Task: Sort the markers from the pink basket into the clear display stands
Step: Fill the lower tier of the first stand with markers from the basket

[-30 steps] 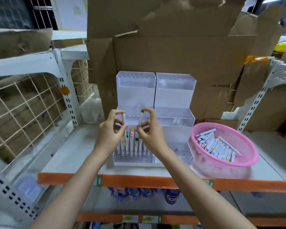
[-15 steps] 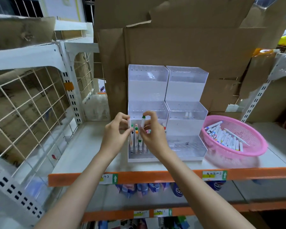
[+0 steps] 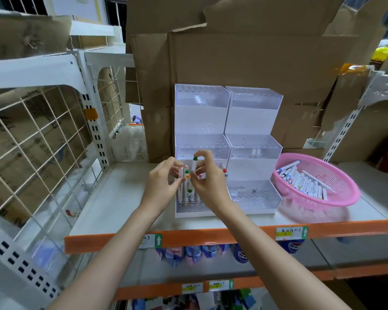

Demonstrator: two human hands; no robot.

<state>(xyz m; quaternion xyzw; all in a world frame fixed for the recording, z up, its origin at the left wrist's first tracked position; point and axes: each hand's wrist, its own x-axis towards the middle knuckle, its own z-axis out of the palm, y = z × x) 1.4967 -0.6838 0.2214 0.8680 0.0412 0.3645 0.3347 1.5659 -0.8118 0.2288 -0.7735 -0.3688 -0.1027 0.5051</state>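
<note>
- Along the orange shelf edge (image 3: 211, 236), nothing new since a second ago except the framing (a swing of the head camera, by the look of it).
- With the left hand (image 3: 160, 186), still pinching a pale-capped marker (image 3: 180, 175) between thumb and fingertips, a narrow closed grip on the barrel, upright over the front tier.
- With the right hand (image 3: 207, 182), still pinching a green-capped marker (image 3: 195, 165) low on its barrel, cap up, just beside the other one; no release from either grip.
- Relative to the stand, holding almost the same spot as half a second ago: hovering and lining up, not plainly seated (lower tips hidden behind the fingers, so contact with a hole cannot be told).
- Just behind the fingers, in the front tier of the left display stand (image 3: 201, 117), the same small cluster of standing markers (image 3: 188, 193), with orange, green and pink caps among them.
- Further right, past the right display stand (image 3: 253, 121), the pink basket (image 3: 345, 200), holding a heap of loose markers (image 3: 305, 182), apparently no fewer than before.
- Judging from that: two placements pending, careful alignment under way, and most of the sorting still ahead (the middle and top tiers look almost bare).
- Farthest back, cardboard boxes (image 3: 233, 59) behind both stands, unchanged.
</note>
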